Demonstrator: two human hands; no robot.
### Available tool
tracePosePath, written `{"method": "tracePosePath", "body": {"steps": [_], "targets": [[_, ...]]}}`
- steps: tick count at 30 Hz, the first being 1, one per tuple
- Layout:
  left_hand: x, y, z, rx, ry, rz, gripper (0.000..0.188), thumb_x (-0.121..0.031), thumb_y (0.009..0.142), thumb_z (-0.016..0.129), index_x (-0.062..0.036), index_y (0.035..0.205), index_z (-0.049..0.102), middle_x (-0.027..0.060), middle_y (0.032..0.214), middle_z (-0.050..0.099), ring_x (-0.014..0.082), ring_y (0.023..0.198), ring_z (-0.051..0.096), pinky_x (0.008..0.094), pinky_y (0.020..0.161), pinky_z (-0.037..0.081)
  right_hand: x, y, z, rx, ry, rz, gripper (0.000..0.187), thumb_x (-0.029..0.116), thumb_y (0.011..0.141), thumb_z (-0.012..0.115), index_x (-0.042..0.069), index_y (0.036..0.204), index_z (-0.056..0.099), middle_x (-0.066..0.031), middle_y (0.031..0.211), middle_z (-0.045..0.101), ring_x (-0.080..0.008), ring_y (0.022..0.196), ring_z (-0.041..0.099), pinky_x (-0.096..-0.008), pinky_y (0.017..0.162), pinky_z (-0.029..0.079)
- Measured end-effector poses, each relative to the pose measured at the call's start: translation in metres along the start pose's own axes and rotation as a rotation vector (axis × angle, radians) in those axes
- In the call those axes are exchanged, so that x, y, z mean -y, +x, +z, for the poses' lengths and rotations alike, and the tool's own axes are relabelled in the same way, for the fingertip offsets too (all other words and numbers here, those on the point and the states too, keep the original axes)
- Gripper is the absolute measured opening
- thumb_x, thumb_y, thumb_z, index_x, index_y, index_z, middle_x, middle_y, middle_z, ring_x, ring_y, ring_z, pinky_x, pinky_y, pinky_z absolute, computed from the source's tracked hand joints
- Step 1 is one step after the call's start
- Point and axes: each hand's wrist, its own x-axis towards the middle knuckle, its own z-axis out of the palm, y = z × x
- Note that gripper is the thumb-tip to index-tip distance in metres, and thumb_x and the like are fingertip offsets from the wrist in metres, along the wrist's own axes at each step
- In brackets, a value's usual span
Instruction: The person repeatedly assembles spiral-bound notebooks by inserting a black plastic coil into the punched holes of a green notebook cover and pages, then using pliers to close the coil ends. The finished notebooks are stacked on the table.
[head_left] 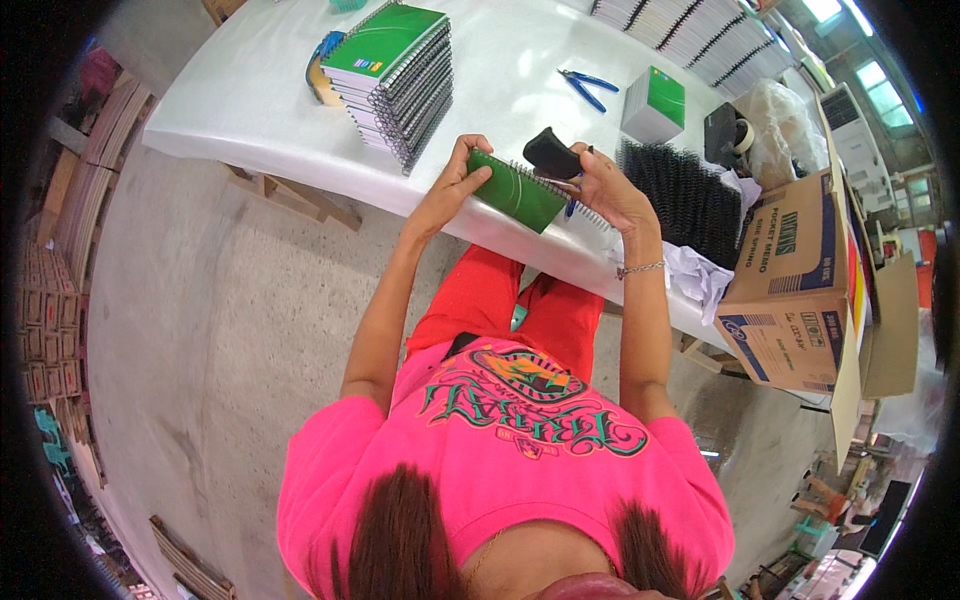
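Over the white surface's (270, 108) near edge, the left hand (460, 190) pinches the green notebook (517, 197) while the right hand (610, 188) grips a black curved object (549, 155), apparently working the spiral binding (548, 181), which calls for steadiness.

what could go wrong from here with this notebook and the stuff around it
The wire coil's free end sticks out past the green notebook, close to the right hand, so it might bend or catch on something. The tall notebook stack stands near the table's front edge; a bump from the left arm could topple it. The black coils lie packed together and might tangle when pulled apart.
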Motion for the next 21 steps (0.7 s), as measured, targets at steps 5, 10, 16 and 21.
{"method": "tracePosePath", "body": {"steps": [5, 10, 16, 21], "targets": [[-0.002, 0.013, -0.005, 0.019, 0.02, 0.025, 0.027, -0.005, 0.094, 0.054, -0.012, 0.118, 0.045, 0.001, 0.106, 0.044, 0.0112, 0.098, 0.043, 0.0264, 0.094, 0.035, -0.004, 0.002, -0.008, 0.23, 0.167, -0.139, 0.034, 0.028, 0.089, 0.073, 0.007, 0.112, 0.06, -0.0199, 0.134, 0.055, -0.029, 0.124, 0.055, -0.0408, 0.11, 0.042], [0.011, 0.014, -0.009, 0.036, -0.05, -0.037, 0.035, -0.004, 0.093, 0.053, -0.0116, 0.127, 0.045, 0.0011, 0.106, 0.044, 0.0108, 0.095, 0.043, 0.026, 0.092, 0.036, 0.001, 0.003, 0.001, 0.167, -0.345, -0.119, 0.031, 0.028, 0.087, 0.075, 0.006, 0.105, 0.063, -0.0171, 0.131, 0.057, -0.0242, 0.118, 0.056, -0.0363, 0.106, 0.043], [0.011, 0.013, -0.009, 0.086, 0.01, -0.062, 0.044, -0.007, 0.095, 0.053, -0.015, 0.138, 0.043, 0.0021, 0.113, 0.043, 0.0127, 0.106, 0.047, 0.029, 0.096, 0.042, 0.0, -0.004, 0.018, -0.11, -0.593, -0.091, 0.026, 0.027, 0.081, 0.08, 0.006, 0.093, 0.069, -0.0044, 0.105, 0.065, -0.0122, 0.097, 0.056, -0.027, 0.085, 0.044], [0.011, 0.007, -0.011, 0.095, 0.029, -0.092, 0.046, -0.01, 0.095, 0.055, -0.0139, 0.14, 0.044, 0.0018, 0.114, 0.043, 0.0127, 0.104, 0.047, 0.0275, 0.095, 0.042, -0.004, -0.007, 0.03, -0.139, -0.616, -0.147, 0.032, 0.029, 0.078, 0.082, 0.006, 0.094, 0.068, -0.0017, 0.098, 0.064, -0.0135, 0.092, 0.057, -0.0271, 0.083, 0.044]]}}
